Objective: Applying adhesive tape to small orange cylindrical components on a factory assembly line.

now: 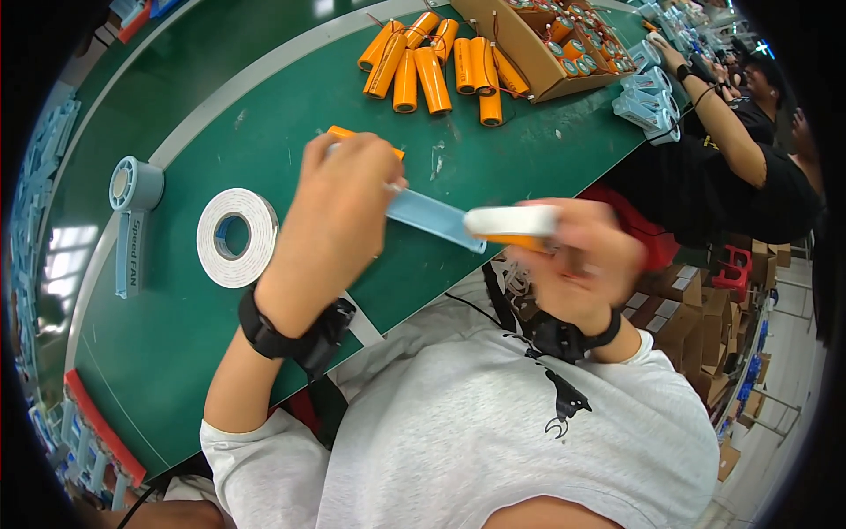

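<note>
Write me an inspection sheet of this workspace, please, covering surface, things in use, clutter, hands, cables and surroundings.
Surface: green table with small pale scuffs.
Things in use: light blue plastic strip; white piece with orange beneath, blurred; white tape roll lying flat.
Clutter: loose orange batteries beside an open cardboard box of more; light blue fan part at left.
Hands: left hand grips the strip; right hand holds the white piece.
Cables: thin wires among the batteries; black cord near the table's front edge.
Surroundings: co-worker at right; red stool.
</note>
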`<state>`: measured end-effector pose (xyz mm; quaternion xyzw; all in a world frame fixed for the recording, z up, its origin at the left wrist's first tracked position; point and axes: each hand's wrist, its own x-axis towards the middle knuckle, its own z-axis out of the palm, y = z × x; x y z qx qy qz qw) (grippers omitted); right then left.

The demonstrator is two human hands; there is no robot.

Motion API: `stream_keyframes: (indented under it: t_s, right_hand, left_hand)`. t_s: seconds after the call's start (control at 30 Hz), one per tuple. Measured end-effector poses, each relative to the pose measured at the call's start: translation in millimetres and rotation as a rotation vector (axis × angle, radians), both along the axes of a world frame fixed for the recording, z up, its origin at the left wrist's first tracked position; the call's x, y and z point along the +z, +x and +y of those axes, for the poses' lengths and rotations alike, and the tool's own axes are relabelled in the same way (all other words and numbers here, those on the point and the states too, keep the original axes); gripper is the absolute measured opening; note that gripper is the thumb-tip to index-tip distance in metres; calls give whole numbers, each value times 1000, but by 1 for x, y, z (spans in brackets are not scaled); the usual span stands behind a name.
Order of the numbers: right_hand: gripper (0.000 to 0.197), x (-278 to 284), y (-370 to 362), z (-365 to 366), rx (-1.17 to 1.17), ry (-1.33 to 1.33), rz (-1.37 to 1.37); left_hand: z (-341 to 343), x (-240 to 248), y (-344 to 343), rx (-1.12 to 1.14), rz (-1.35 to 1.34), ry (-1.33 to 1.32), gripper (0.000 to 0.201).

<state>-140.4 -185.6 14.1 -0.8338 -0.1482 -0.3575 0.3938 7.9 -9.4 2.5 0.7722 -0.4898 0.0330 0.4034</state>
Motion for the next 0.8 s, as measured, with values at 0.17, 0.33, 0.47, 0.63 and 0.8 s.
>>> stream_keyframes:
  t_s: [0.17,0.33,0.47,0.63,0.8]
  right_hand:
    - [39,29,5,-2,20,28,-81]
    - [37,4,15,-7,143,-163,151]
    - [33,3,18,-5,163,-242,286]
    - [20,29,41,3,221,-392,569]
    - [8,23,70,11,264,-577,714]
  left_hand:
    - [-2,0,-5,-12,-137,41,16]
    - [-6,0,-6,-22,-142,28,17]
    - [-6,-1,-6,-27,-146,35,16]
    - [-2,2,-4,-15,-23,55,13]
    - [0,3,0,-9,218,-6,12]
